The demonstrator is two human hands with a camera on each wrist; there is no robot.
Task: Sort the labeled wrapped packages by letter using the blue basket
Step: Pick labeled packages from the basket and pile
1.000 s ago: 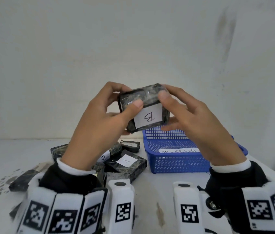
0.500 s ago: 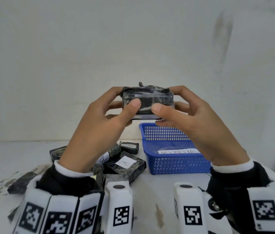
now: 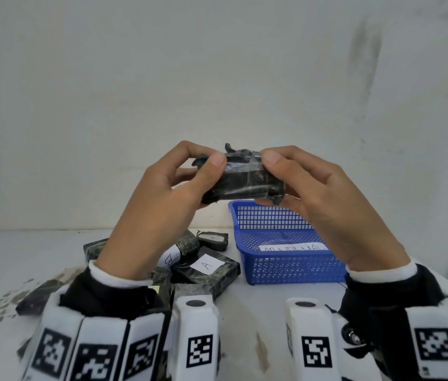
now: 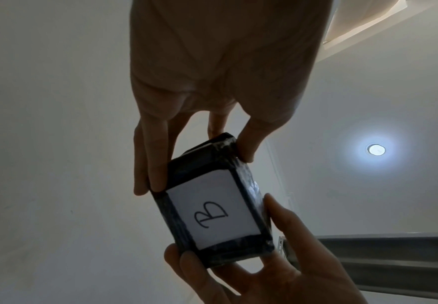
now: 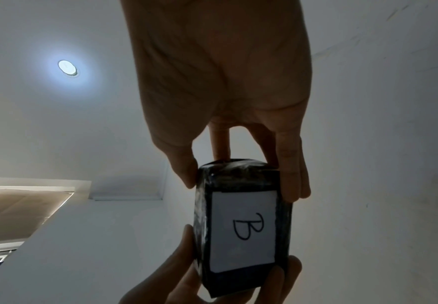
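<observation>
I hold a dark wrapped package [image 3: 244, 181] at chest height between both hands, above the far left corner of the blue basket [image 3: 286, 270]. My left hand [image 3: 211, 162] pinches its left end and my right hand [image 3: 272, 160] pinches its right end. Its white label marked B [image 4: 212, 207] faces down, so it shows only in the wrist views [image 5: 242, 230]. In the left wrist view my left fingers [image 4: 147, 174] grip one end. The basket carries a white paper strip with writing [image 3: 294, 247].
A heap of dark wrapped packages lies on the white table [image 3: 25, 257] left of the basket, among them one labelled A [image 3: 206, 266] and a small one [image 3: 213, 239] behind it. A plain wall stands close behind the table.
Both hands have rolled the package over: the B label, which faced me a second ago, now points down. The package has also risen slightly.
</observation>
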